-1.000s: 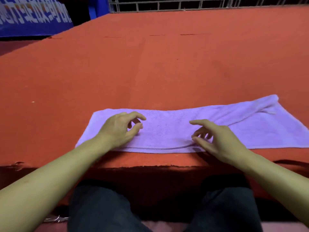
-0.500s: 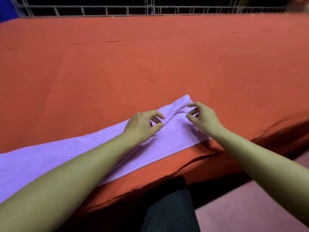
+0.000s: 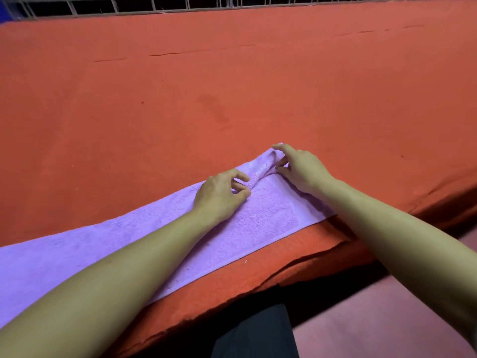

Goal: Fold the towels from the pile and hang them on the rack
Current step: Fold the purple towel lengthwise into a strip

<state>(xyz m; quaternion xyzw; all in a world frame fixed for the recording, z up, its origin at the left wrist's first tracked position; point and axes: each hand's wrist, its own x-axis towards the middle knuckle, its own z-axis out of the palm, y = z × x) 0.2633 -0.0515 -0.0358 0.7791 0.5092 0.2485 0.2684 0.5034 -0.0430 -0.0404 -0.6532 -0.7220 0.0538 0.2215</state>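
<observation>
Purple towel (image 3: pixel 258 215) is laid flat, folded into a long strip, along the near edge; far end rumpled.

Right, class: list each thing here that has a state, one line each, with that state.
Purple towel: folded into a long strip, flat on the red cloth, far end rumpled.
Left hand: fingers curled, resting on the towel.
Right hand: fingertips at the rumpled far corner.
Red table cloth: spread flat, a few creases.
</observation>
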